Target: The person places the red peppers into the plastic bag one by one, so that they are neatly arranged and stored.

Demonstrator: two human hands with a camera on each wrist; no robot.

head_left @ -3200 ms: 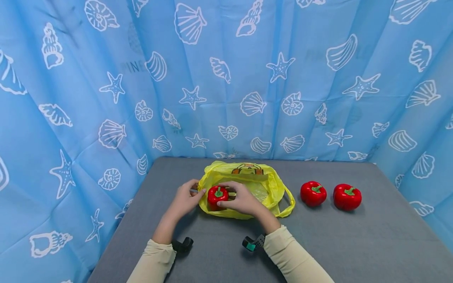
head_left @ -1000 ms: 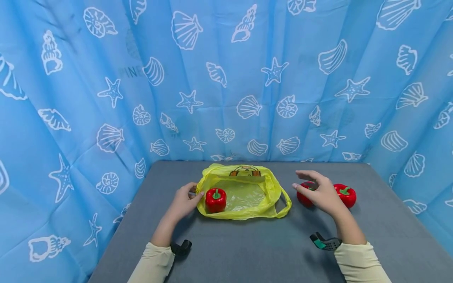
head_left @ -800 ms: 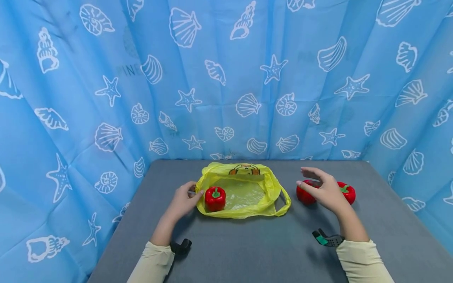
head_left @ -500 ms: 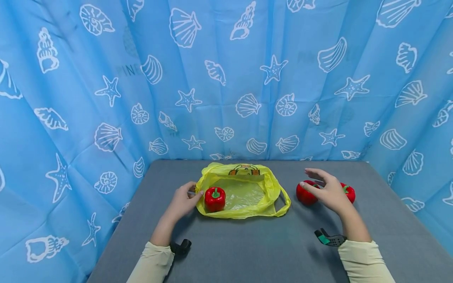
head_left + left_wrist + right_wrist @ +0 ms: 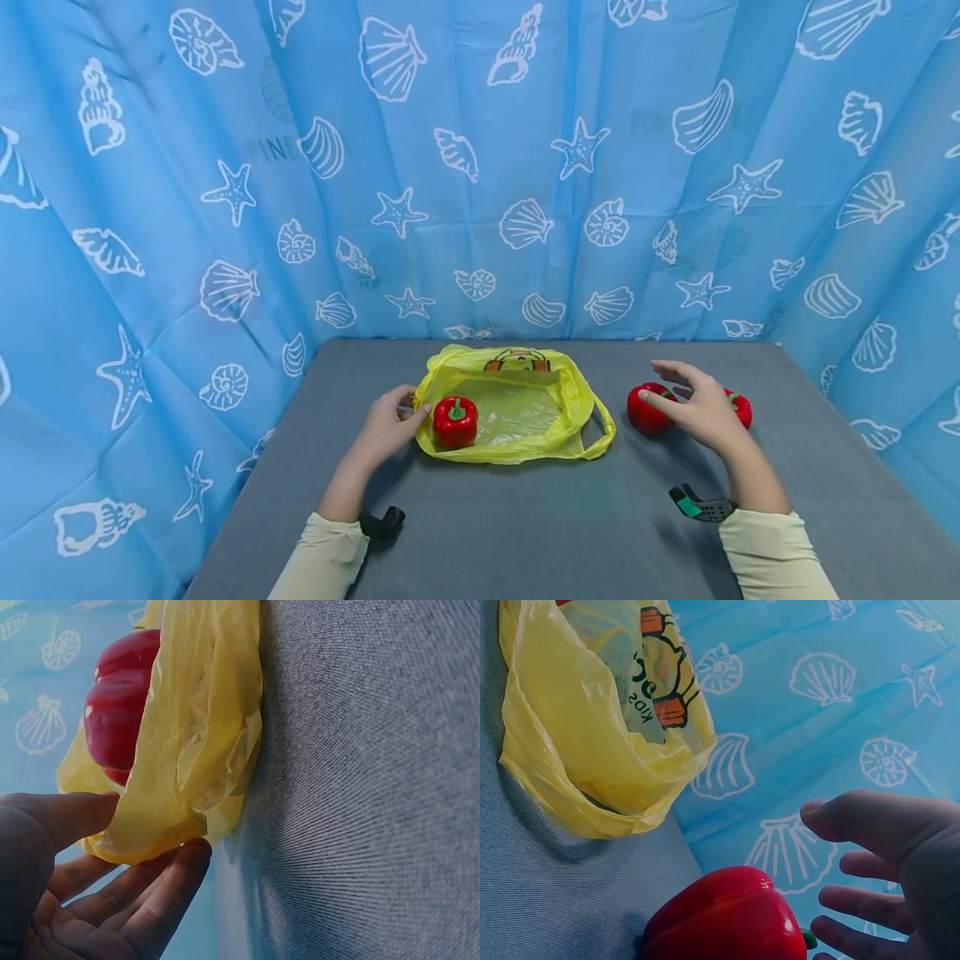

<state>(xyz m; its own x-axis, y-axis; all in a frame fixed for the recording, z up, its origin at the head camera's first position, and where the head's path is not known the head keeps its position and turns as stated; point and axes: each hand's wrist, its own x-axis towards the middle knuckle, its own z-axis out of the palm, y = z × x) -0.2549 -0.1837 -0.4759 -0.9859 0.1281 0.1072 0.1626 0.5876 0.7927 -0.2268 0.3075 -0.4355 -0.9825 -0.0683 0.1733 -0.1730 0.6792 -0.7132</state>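
Note:
A yellow plastic bag (image 5: 517, 454) lies with its mouth spread wide. Inside its left end a red bell pepper (image 5: 455, 430) with a green stem stands upright. My left hand (image 5: 387, 427) pinches the bag's left rim, thumb on the inner side and fingers outside, as the left wrist view shows. Over at the right, my right hand (image 5: 699, 410) hovers with fingers spread and holds nothing. Just below and left of it sits a second red bell pepper (image 5: 647, 418), apart from the fingers in the right wrist view. Behind that hand a third bell pepper (image 5: 742, 410) is partly hidden.
The grey table (image 5: 510, 533) has bare cloth in front of the bag and between the arms. A blue curtain (image 5: 480, 167) printed with seashells hangs behind and along the sides. A bag handle loop (image 5: 606, 437) trails to the right, towards the loose peppers.
My right hand has let go of the pepper inside the bag and moved right, over the loose peppers, drifting slightly further right lately. My left hand stays at the bag's rim.

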